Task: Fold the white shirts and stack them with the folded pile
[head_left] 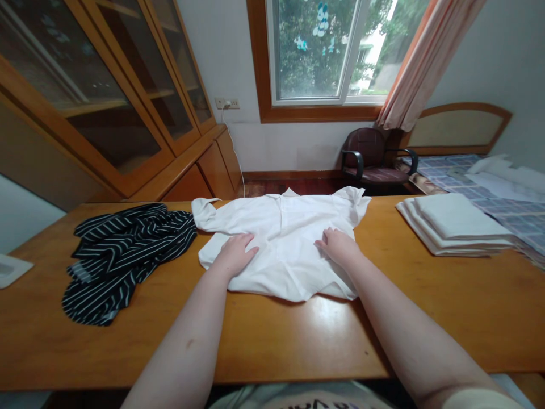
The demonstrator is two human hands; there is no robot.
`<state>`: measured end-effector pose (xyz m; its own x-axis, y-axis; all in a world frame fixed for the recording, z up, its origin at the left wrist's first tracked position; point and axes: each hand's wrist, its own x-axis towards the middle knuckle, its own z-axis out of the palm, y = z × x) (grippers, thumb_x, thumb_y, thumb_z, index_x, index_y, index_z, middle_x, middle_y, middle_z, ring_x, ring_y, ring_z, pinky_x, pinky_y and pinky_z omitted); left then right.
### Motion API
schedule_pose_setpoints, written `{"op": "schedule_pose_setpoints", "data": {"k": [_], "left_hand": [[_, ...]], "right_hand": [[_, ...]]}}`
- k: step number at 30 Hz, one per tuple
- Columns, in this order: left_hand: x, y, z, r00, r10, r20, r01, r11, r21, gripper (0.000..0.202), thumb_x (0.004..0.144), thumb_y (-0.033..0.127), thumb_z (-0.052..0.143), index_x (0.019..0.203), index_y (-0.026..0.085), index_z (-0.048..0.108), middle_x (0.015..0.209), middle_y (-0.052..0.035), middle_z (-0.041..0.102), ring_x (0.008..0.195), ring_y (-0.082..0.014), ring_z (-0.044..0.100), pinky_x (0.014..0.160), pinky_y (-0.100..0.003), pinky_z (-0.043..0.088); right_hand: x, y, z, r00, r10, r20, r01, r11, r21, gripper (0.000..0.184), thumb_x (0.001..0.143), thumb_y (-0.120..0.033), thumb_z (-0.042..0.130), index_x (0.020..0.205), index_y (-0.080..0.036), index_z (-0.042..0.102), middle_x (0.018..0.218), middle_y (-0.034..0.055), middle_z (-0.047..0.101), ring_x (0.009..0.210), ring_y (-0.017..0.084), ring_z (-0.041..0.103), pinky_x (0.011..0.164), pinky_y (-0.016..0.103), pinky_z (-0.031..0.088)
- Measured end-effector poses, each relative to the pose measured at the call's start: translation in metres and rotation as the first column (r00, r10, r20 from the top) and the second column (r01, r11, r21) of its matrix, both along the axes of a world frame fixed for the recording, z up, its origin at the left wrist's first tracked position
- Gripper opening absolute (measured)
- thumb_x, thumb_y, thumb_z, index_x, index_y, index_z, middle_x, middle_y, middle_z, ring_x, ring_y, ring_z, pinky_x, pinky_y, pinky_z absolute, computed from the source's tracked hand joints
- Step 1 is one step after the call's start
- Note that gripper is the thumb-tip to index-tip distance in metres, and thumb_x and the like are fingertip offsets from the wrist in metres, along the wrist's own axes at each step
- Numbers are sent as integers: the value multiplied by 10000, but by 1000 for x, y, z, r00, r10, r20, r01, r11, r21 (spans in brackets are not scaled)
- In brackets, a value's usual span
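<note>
A white short-sleeved shirt lies spread on the wooden table, collar toward the window. My left hand rests flat on the shirt's left part, fingers stretched out. My right hand lies palm down on the shirt's right part, fingers extended toward the middle. Neither hand grips the cloth.
A crumpled black garment with white stripes lies left of the shirt. A stack of folded white cloths sits at the table's right. A dark armchair and a bed stand behind; a wooden cabinet lines the left wall.
</note>
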<state>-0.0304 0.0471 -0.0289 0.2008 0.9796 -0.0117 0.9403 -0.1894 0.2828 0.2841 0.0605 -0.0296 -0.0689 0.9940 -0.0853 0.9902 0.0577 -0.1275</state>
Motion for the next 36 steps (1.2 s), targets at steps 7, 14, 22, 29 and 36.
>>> {"op": "schedule_pose_setpoints", "data": {"k": [7,14,22,29,36], "left_hand": [[-4,9,-14,997,-1,-77,-6,996,-89,709,837,557,370,1436,192,272,1512,-74,221,1390,-274,153,1102,-483,139],[-4,6,-9,994,-107,24,109,988,-113,666,811,554,433,1400,252,358,1507,-83,234,1396,-257,134,1111,-467,108],[-1,4,0,959,-139,245,141,990,8,423,798,449,464,1056,173,654,1301,-86,538,1246,-256,421,1060,-371,288],[0,-8,18,704,146,695,167,917,-362,397,724,532,538,866,169,614,791,-13,637,746,-179,573,657,-270,446],[-2,-20,19,700,385,602,414,468,-781,541,716,660,506,835,149,638,610,-22,628,458,-108,497,459,-227,353]], "right_hand": [[10,13,-23,1000,22,-17,-23,998,-53,729,876,-564,328,1444,-124,208,1521,131,150,1382,289,139,1069,533,143],[17,19,-27,1000,19,-20,-20,997,-72,737,871,-573,309,1460,-152,169,1530,102,127,1394,264,99,1092,498,106],[14,17,-22,998,47,-36,-46,998,33,669,854,-533,418,1405,-166,327,1492,124,257,1359,310,207,1065,522,169],[10,14,-11,938,241,-248,-205,965,163,384,830,-311,535,1199,-217,588,1221,65,589,1122,210,506,979,322,348],[12,16,-17,879,325,-348,-260,940,222,226,821,-288,552,972,-207,700,1055,48,654,984,185,566,902,286,403]]}}
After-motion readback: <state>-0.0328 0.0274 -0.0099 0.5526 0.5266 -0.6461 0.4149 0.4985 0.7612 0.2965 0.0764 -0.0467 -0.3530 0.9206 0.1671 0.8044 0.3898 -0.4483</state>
